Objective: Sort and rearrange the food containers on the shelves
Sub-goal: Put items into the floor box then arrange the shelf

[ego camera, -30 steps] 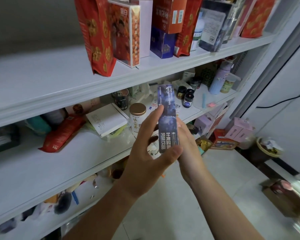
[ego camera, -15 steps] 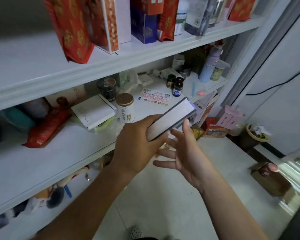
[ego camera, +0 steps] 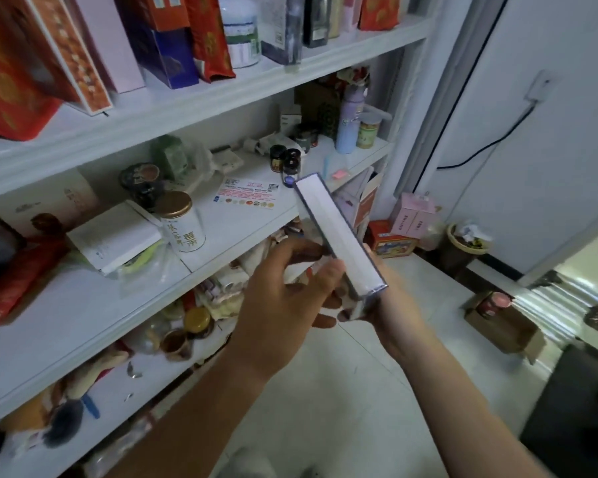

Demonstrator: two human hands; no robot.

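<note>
Currently, box [ego camera: 339, 236]: long, slim carton with its pale broad face turned up toward me and dark edges. It is held in the air just in front of the middle shelf [ego camera: 83, 305], toward that shelf's right end. It is tilted, far end high, near end low.
Handling: I judge it light and stiff, being plain card. A glossy wrap glints at the near end, so it is likely slippery. The corners could crush under a hard pinch.
Where to hold: my call is across the two narrow sides near mid-length, or one hand at each end. Never by a single corner.
Left hand [ego camera: 287, 305]: grips the box's lower half, thumb on the near edge of the pale face, fingers curled round behind. The forearm rises from below the middle shelf's edge.
Right hand [ego camera: 394, 305]: under the low end, palm cupping it. Its fingertips appear curled round beneath the box, but the carton hides most of them.
Tin [ego camera: 182, 224]: gold lid, upright on the middle shelf, well apart from the box.
Risk: the low end could slide out of the cupped palm if the left thumb eases.
</note>
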